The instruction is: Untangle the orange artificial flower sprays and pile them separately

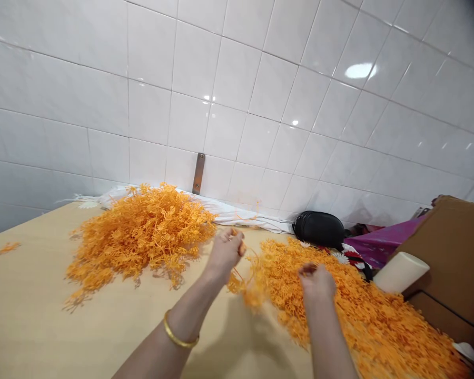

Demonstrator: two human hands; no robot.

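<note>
White tiles cover the big wall (221, 68), and below it is a light wooden table (31, 295). On the table's right side lies a wide heap of orange bits (379, 321); on its left side is a smaller, fluffy orange heap (142, 231). Between them hangs a blurry orange sprig (255, 287). It looks very light, soft and bendy, and its thin curly ends might snag or snap, so the plain stem seems the best place to hold it. The left hand (226, 252) has its fingers pinched together on the sprig's stem, above the table. The right hand (319, 284) is over the wide heap with its fingers curled in; I can't tell if it holds anything. Smallest is a gold bangle (179, 337) around the left wrist.
</note>
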